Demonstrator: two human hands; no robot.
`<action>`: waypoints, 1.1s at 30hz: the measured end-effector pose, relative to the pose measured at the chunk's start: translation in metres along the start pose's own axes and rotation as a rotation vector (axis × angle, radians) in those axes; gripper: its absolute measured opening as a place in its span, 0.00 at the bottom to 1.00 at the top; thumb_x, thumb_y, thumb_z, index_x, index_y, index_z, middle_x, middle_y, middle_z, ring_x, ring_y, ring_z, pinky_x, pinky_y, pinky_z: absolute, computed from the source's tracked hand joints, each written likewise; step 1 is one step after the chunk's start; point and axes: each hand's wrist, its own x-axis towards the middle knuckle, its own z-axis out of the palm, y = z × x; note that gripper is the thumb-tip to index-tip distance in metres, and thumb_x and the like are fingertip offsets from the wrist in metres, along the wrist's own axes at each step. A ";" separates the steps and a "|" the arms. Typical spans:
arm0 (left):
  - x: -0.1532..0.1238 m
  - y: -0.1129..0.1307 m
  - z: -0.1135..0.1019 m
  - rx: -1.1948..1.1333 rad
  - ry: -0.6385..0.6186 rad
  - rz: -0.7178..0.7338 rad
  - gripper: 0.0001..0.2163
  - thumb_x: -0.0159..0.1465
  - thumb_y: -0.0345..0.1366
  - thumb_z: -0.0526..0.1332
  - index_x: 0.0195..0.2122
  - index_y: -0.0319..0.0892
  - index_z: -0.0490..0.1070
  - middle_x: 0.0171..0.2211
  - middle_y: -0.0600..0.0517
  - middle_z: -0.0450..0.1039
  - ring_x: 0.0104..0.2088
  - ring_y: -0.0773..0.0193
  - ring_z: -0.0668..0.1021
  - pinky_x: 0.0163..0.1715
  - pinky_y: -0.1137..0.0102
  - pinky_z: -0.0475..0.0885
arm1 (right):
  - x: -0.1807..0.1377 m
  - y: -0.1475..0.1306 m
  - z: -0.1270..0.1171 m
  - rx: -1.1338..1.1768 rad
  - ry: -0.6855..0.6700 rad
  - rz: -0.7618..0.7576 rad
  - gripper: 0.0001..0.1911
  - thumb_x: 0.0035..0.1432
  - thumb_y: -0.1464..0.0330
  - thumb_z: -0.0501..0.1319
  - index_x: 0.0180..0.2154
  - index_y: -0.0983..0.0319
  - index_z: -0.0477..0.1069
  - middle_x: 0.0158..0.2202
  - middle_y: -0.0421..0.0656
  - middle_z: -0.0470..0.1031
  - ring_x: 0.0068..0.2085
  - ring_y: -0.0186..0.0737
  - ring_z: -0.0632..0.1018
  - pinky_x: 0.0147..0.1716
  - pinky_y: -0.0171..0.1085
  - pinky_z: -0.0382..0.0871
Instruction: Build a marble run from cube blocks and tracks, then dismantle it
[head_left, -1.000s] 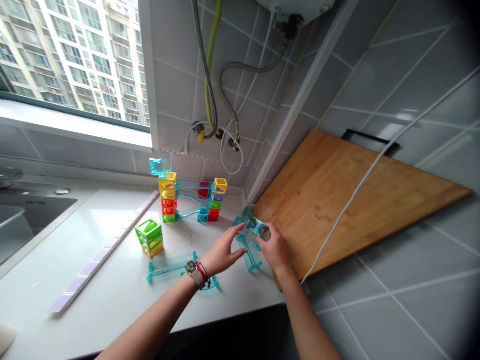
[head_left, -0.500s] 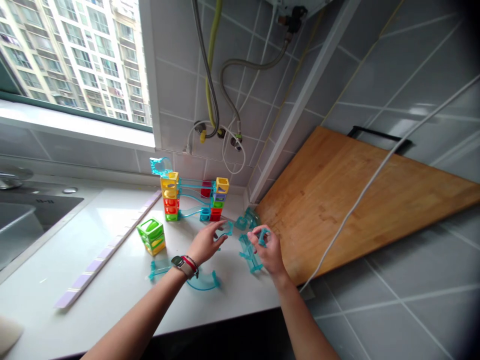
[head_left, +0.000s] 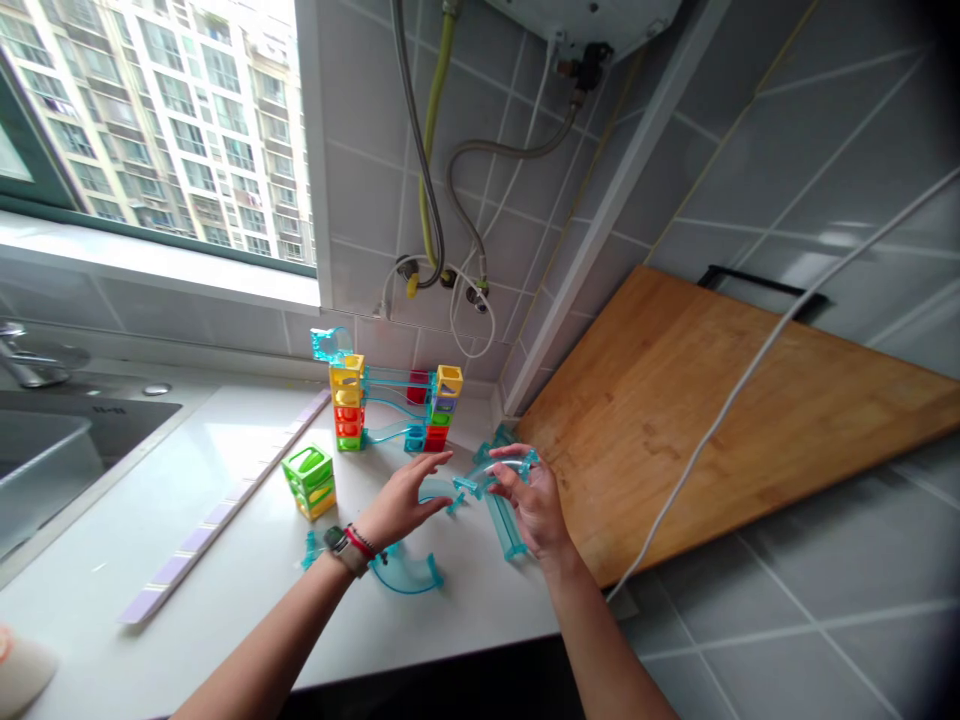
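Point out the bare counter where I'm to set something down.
Bare white counter shows between the sink and the lilac strip, and between that strip and the left forearm. It is crowded from the left hand to the cutting board: loose blue pieces lie there, and the right hand holds a curved blue track.

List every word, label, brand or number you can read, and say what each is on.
None can be read.
Sink: small dark marks, too small to make out.
Pale object at the left edge: an orange mark, cut off by the frame and unreadable.
Watch: nothing legible.
Blue track in the right hand: no lettering visible.
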 end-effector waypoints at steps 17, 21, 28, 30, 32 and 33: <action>-0.030 0.050 -0.059 -1.207 0.094 -0.610 0.13 0.62 0.43 0.72 0.39 0.39 0.76 0.36 0.46 0.82 0.31 0.65 0.83 0.28 0.73 0.81 | 0.026 0.008 0.072 0.026 -0.629 0.072 0.31 0.50 0.58 0.76 0.56 0.52 0.76 0.54 0.44 0.79 0.32 0.35 0.77 0.24 0.31 0.68; -0.026 0.045 -0.078 -1.088 0.143 -0.601 0.17 0.64 0.46 0.70 0.46 0.39 0.77 0.43 0.41 0.82 0.37 0.59 0.86 0.31 0.70 0.83 | 0.046 0.010 0.092 0.036 -0.619 0.026 0.26 0.52 0.59 0.75 0.52 0.55 0.78 0.49 0.44 0.82 0.30 0.32 0.75 0.26 0.32 0.68; -0.023 0.036 -0.131 -0.582 0.539 -0.385 0.24 0.63 0.50 0.69 0.53 0.38 0.76 0.46 0.41 0.83 0.40 0.55 0.86 0.37 0.63 0.83 | 0.096 -0.008 0.125 -0.037 -0.562 -0.010 0.27 0.50 0.56 0.76 0.51 0.56 0.79 0.49 0.43 0.83 0.28 0.32 0.75 0.23 0.31 0.68; -0.022 0.034 -0.146 -0.461 0.586 -0.338 0.24 0.63 0.51 0.69 0.52 0.38 0.76 0.44 0.41 0.83 0.38 0.54 0.86 0.35 0.62 0.83 | 0.110 -0.011 0.130 -0.029 -0.574 -0.017 0.28 0.50 0.56 0.76 0.52 0.55 0.78 0.52 0.43 0.82 0.29 0.32 0.77 0.24 0.32 0.70; -0.019 0.029 -0.161 -0.305 0.673 -0.283 0.21 0.63 0.49 0.69 0.50 0.38 0.77 0.42 0.42 0.83 0.38 0.53 0.86 0.35 0.62 0.83 | 0.124 -0.011 0.137 -0.026 -0.579 -0.010 0.28 0.50 0.55 0.76 0.52 0.55 0.78 0.54 0.43 0.81 0.32 0.35 0.79 0.27 0.32 0.73; -0.015 0.024 -0.169 -0.219 0.719 -0.254 0.20 0.64 0.48 0.68 0.50 0.39 0.78 0.43 0.43 0.83 0.39 0.53 0.86 0.37 0.60 0.83 | 0.133 -0.010 0.141 -0.028 -0.571 -0.004 0.28 0.50 0.55 0.75 0.52 0.55 0.78 0.53 0.44 0.82 0.36 0.36 0.81 0.30 0.33 0.74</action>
